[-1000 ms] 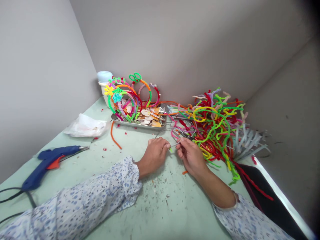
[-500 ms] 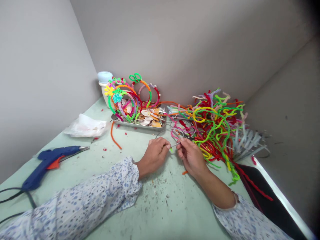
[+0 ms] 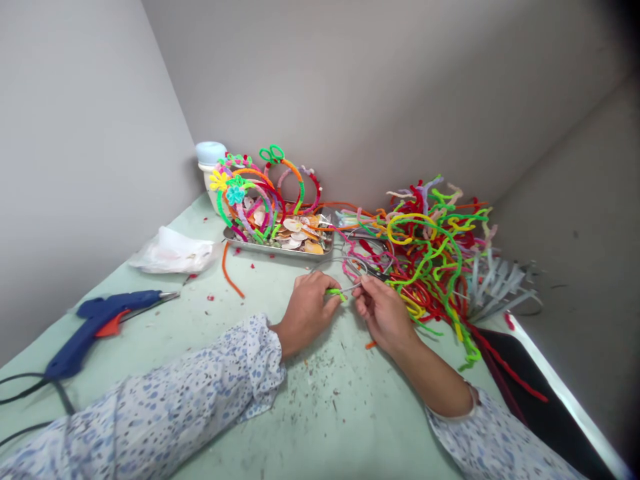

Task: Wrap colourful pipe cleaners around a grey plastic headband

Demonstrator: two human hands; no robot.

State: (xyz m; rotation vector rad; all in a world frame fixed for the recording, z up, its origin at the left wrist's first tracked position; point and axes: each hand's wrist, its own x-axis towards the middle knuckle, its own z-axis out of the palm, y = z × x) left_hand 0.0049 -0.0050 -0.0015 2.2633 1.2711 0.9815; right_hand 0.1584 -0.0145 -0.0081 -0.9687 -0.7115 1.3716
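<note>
Low over the middle of the table, my left hand (image 3: pixel 309 305) is closed with thumb and fingers on a bright green pipe cleaner (image 3: pixel 337 292), whose short end sticks out toward the right. The green piece lies around or against a thin grey wire hoop (image 3: pixel 353 287); which of the two I cannot tell. My right hand (image 3: pixel 384 312) pinches that hoop between thumb and forefinger, its other fingers curled under. The hoop's far side arches up behind both hands and is partly hidden.
A blue glue gun (image 3: pixel 103 330) with its cable lies left, beside a crumpled white plastic bag (image 3: pixel 175 252). At the back, a metal tray (image 3: pixel 280 252) holds shells and decorated headbands. Tangled colourful pipe cleaners (image 3: pixel 430 253) and clear strips (image 3: pixel 497 290) are heaped right.
My left fingers have shifted slightly left and opened up a little, so more of the green pipe cleaner shows beside them. My right hand keeps its pinch in the same place.
</note>
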